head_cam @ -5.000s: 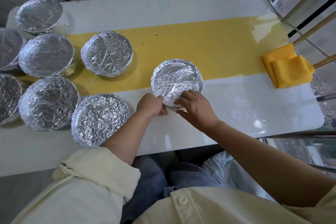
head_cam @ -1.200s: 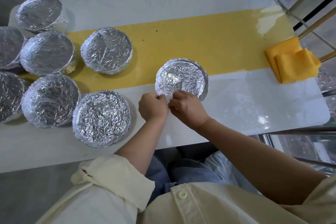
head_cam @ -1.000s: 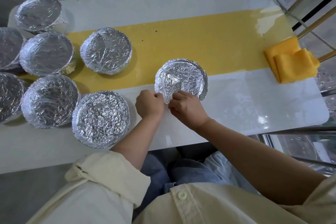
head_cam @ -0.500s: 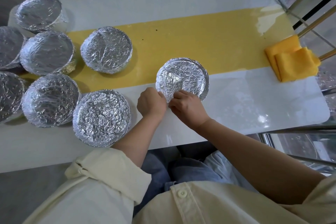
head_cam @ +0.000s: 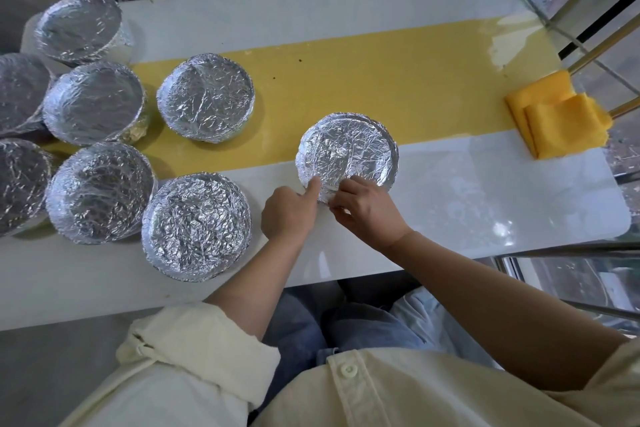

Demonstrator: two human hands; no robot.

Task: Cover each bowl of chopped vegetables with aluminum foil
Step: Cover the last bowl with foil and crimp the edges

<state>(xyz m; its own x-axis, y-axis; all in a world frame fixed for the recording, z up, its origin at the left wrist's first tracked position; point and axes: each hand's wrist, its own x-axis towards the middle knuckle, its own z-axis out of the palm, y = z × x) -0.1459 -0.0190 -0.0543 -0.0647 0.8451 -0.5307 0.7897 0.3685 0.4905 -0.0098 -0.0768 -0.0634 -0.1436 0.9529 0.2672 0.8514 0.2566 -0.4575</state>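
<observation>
The round bowl wrapped in crinkled silver foil [head_cam: 346, 149] sits at frame centre, its top fully sheeted. At its near rim the left hand [head_cam: 289, 215] presses its thumb on the foil, other fingers curled, while the right hand [head_cam: 367, 208] pinches the foil edge. Only this tucking seems left: seven other foil-covered bowls [head_cam: 197, 227] clustered at the left look finished, and no bare bowl shows on the white worktop [head_cam: 450, 204]. A folded yellow cloth [head_cam: 557, 118] lies far right.
</observation>
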